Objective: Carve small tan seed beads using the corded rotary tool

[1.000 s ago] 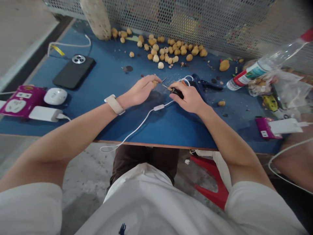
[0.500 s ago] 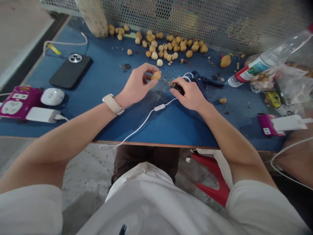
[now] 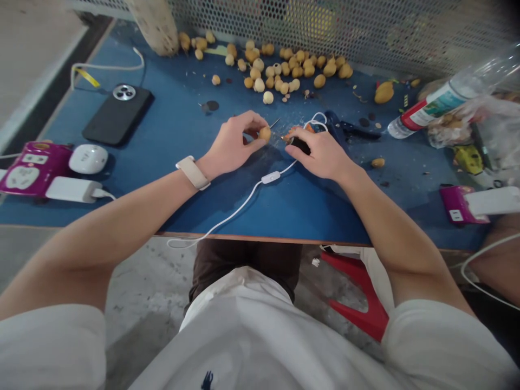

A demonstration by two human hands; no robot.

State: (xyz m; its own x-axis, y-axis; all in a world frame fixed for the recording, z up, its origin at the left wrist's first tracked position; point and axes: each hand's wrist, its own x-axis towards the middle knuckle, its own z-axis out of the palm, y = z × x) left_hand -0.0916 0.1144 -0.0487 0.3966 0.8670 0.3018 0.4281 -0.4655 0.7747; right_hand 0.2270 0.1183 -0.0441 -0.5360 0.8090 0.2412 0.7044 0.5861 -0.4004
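My left hand (image 3: 231, 143), with a pale band on its wrist, pinches a small tan gourd (image 3: 265, 134) between thumb and fingers. My right hand (image 3: 323, 154) is wrapped around a black corded hand tool (image 3: 299, 145), whose thin tip points left toward the gourd. Whether tip and gourd touch is too small to tell. A white cable (image 3: 239, 208) with an inline switch (image 3: 271, 177) runs from the tool down to the table's front edge. Just behind the right hand are an orange patch and a dark blue object (image 3: 335, 124), partly covered.
Several small gourds (image 3: 296, 70) lie along the mesh panel (image 3: 357, 32). A black phone (image 3: 117, 116), white earbud case (image 3: 88, 160) and purple power socket (image 3: 36, 168) sit left. Right are a tilted bottle (image 3: 430, 108), plastic bags (image 3: 499, 124) and another purple socket (image 3: 455, 203).
The gourd in my left hand has turned and looks rounder now. Both hands keep their holds. The view has shifted slightly, and an orange patch now shows behind my right hand.
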